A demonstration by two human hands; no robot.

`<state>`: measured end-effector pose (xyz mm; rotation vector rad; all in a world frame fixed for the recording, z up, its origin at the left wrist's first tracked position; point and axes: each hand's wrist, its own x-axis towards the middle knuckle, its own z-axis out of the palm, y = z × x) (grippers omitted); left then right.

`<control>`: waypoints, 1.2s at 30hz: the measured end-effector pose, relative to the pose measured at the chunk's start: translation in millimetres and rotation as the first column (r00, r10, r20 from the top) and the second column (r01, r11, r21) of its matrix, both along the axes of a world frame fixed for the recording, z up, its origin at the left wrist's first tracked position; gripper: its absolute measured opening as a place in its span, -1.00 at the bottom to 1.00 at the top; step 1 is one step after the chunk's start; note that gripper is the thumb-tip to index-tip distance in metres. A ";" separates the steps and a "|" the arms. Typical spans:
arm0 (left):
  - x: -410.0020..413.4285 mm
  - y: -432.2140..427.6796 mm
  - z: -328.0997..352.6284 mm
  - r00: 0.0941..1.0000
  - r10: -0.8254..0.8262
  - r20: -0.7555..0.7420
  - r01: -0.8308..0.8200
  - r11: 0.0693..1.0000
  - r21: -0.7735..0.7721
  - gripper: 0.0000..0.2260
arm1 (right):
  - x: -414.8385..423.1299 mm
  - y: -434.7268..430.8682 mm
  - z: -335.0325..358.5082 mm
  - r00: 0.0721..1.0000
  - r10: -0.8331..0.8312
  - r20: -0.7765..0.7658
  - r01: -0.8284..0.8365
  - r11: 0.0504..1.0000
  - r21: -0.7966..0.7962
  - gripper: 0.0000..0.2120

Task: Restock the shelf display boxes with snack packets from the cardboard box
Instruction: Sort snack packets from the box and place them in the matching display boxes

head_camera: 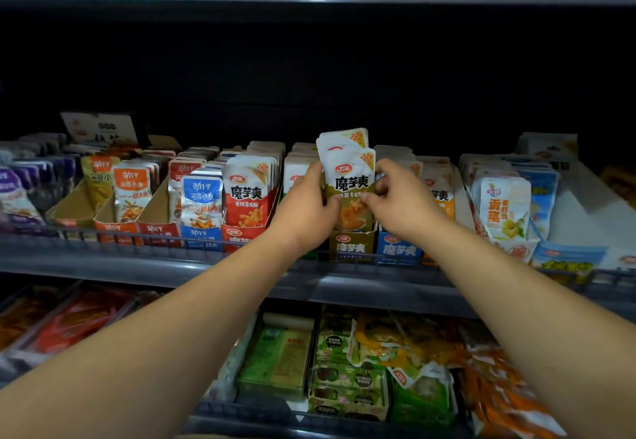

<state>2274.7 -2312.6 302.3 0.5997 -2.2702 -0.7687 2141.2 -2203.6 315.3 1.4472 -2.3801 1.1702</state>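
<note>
A stack of white-and-olive snack packets (349, 180) stands upright in the olive display box (351, 246) on the middle shelf. My left hand (304, 208) grips the stack's left edge, thumb on the front packet. My right hand (401, 197) pinches the right edge with curled fingers. The top packets rise above the neighbouring rows. The cardboard box is out of view.
Display boxes with red (246, 197), blue (201, 203) and orange (132, 194) packets line the shelf to the left; a blue box (399, 249) and yellow packets (504, 211) sit to the right. A wire rail (206, 244) runs along the shelf front. The lower shelf holds green boxes (278, 356).
</note>
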 end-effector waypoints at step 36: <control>0.8 -7.1 -11.6 0.986 0.035 0.162 -0.081 0.956 0.283 -0.44 | -12.8 -25.9 -18.9 0.964 -0.119 -0.236 0.148 0.983 0.109 -0.42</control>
